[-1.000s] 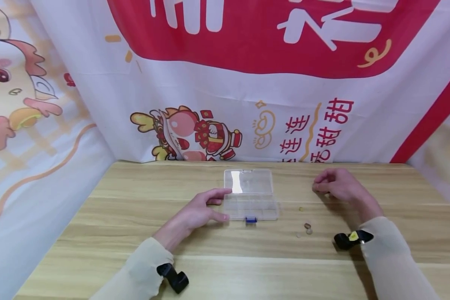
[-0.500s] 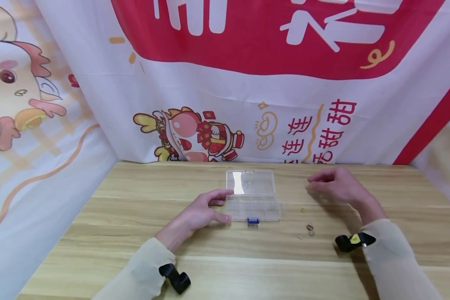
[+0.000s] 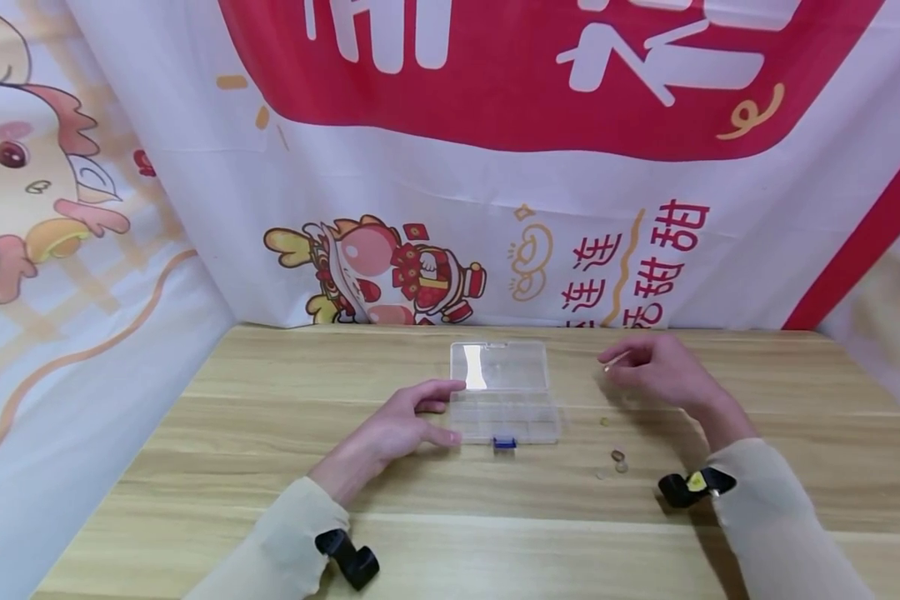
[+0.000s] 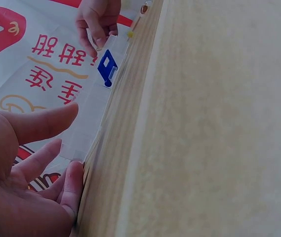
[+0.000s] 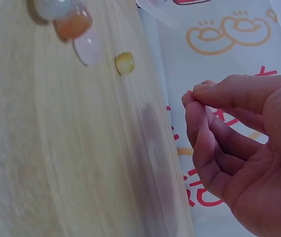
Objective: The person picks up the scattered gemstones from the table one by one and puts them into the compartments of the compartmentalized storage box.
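Note:
A clear plastic compartment box [image 3: 498, 410] lies on the table with its lid [image 3: 508, 367] folded back and its blue clasp [image 3: 504, 443] at the front. My left hand [image 3: 393, 427] holds the box's left end, thumb at the front corner and index finger near the hinge. To the right of the lid, my right hand [image 3: 663, 375] pinches a small pale stone-like piece [image 3: 607, 367] between thumb and index finger. The fingertips mostly hide it in the right wrist view. Nearest that hand on the table is a yellow polished stone [image 5: 125, 63].
Nearer the front lie an orange-brown stone [image 5: 74, 23], a whitish one [image 5: 54, 7] and a pale pink one [image 5: 88, 49]. A printed cloth [image 3: 390, 167] hangs as a wall behind the wooden table [image 3: 480, 533], with more cloth at both sides.
My right hand has moved left toward the box with its fingertips pinched, and the pale piece now shows between them. The left hand and the box stay in place.

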The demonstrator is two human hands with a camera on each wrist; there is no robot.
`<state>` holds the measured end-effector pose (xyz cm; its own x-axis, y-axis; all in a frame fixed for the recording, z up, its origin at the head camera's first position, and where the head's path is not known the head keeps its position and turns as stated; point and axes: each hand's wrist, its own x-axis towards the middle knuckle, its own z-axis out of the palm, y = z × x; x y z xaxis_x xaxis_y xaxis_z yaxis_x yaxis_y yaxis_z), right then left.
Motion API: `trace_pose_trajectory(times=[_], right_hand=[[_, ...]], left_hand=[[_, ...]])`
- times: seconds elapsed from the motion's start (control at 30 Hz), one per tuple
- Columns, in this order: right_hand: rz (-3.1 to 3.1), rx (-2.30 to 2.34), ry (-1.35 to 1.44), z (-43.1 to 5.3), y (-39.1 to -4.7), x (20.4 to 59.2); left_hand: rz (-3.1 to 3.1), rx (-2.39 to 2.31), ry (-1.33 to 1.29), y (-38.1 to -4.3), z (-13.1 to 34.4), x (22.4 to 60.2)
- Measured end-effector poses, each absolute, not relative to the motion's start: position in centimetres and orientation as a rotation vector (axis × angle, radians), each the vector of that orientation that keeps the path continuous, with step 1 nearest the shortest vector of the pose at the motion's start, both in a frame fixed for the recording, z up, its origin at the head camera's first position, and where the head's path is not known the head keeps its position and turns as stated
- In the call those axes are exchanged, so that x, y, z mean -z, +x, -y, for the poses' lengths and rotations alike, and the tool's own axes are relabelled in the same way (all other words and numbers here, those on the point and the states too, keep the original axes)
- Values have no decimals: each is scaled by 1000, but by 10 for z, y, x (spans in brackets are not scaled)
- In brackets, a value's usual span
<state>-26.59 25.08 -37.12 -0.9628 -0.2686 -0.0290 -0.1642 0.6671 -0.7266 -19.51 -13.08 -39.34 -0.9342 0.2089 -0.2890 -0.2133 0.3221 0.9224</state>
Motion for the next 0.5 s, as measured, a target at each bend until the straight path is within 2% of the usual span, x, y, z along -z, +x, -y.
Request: trace_pose_trajectory(times=[0.5], right_hand=[[-2727, 1212, -408, -231, -261, 365]], left_hand=[[-2227, -1651, -5, -195, 132, 392]])
